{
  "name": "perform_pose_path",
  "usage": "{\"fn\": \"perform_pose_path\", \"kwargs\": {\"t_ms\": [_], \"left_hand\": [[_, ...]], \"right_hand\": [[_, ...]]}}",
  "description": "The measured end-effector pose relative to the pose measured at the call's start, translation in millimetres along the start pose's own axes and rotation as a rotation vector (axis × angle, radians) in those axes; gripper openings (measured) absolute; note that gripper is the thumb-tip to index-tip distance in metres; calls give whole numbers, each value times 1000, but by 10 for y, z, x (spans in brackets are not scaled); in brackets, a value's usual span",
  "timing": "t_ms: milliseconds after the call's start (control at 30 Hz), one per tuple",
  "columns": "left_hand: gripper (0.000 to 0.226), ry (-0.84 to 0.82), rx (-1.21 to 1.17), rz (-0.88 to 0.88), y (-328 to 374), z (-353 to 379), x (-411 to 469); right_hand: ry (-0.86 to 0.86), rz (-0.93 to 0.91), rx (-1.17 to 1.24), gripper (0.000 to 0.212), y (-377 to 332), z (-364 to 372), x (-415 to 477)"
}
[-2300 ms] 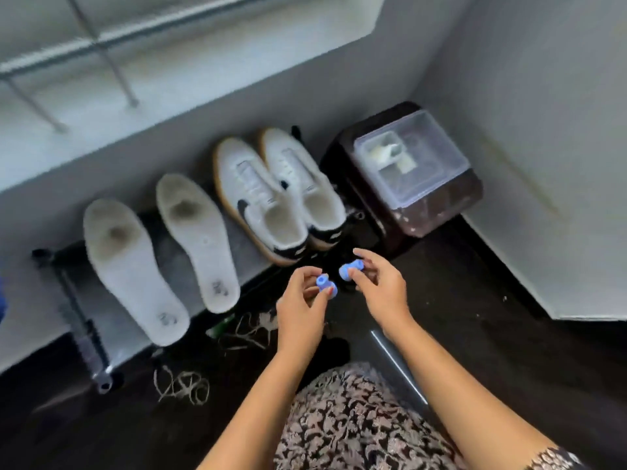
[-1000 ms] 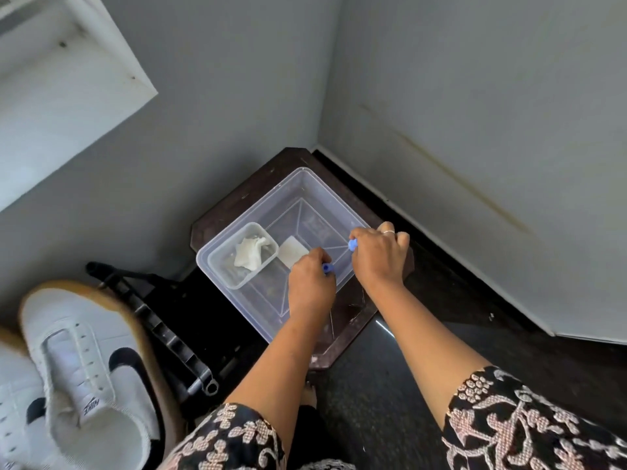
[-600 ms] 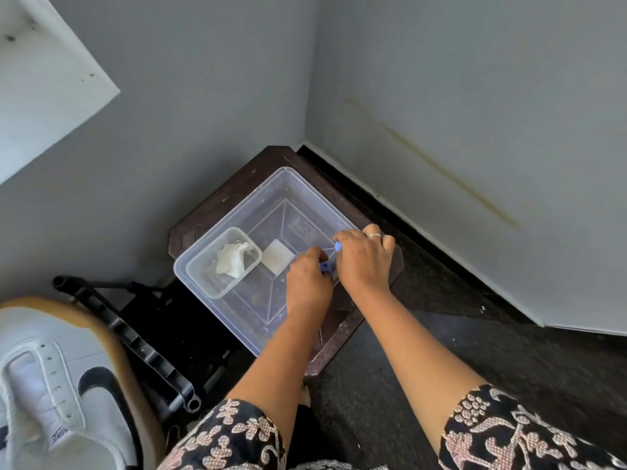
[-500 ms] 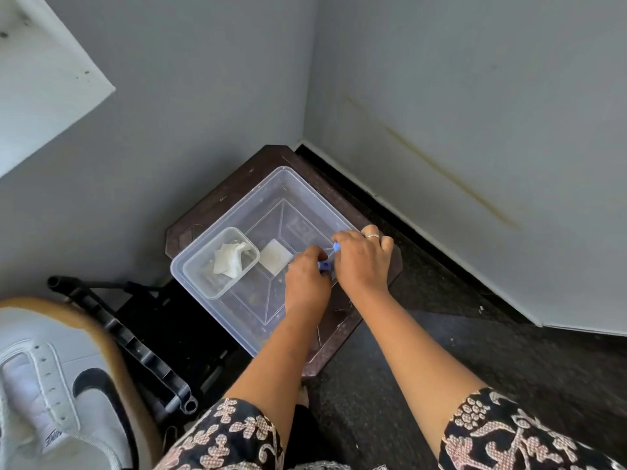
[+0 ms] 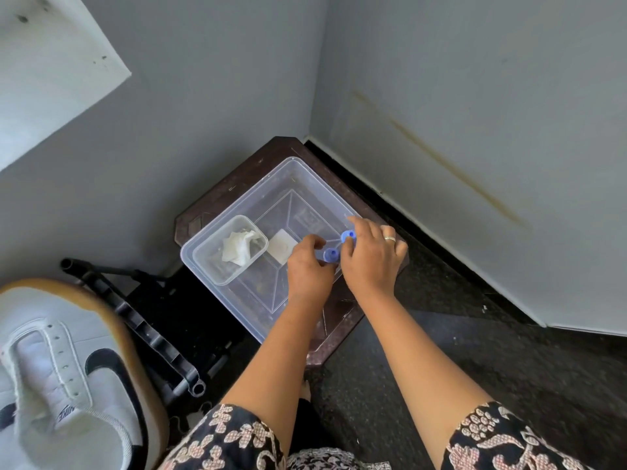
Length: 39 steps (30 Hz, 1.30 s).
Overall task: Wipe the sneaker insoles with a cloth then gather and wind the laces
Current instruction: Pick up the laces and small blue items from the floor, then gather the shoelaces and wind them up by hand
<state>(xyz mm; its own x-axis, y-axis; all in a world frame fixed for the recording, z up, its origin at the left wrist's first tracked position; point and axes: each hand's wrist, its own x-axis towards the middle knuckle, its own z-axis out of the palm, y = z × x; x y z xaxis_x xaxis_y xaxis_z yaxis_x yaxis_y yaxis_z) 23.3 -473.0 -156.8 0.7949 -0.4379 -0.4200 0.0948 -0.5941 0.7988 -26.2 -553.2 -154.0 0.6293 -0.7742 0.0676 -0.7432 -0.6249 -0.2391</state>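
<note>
Above clear tub (image 5: 234, 300), round blue caps (image 5: 330, 255)

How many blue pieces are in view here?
2. One blue piece is pinched by the right hand; the other is held by the left hand. Both are over the tub. More may hide under the hands.

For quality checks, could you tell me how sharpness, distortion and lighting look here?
Head view: left hand, right hand and the blue pieces they pinch are sharp; head view, lower left: the sneaker looks lens-stretched; head view, top left: the white ledge is brightest.
</note>
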Motion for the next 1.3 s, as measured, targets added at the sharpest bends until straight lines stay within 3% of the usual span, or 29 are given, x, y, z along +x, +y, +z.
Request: {"fn": "perform_pose_path", "kwargs": {"t_ms": [200, 400, 733, 967, 1100, 1300], "left_hand": [[34, 123, -98, -12, -93, -170, -389], [31, 236, -81, 49, -428, -504, -1064], [25, 151, 73, 16, -1710, -1252, -2420], [22, 102, 189, -171, -3005, -2007, -3467], [23, 35, 260, -371, -3680, -2325, -3925], [19, 36, 177, -550, -4515, -2437, -4144]], "right_hand": [[81, 140, 128, 40, -140, -56, -441], [74, 106, 141, 41, -412, -115, -1080], [42, -9, 163, 39, -942, -116, -2595], [-125, -94, 153, 36, -1408, 189, -3911], [-324, -214, 135, 30, -1595, 451, -4541], [-649, -437, -15, 30, -1640, 1130, -5064]]}}
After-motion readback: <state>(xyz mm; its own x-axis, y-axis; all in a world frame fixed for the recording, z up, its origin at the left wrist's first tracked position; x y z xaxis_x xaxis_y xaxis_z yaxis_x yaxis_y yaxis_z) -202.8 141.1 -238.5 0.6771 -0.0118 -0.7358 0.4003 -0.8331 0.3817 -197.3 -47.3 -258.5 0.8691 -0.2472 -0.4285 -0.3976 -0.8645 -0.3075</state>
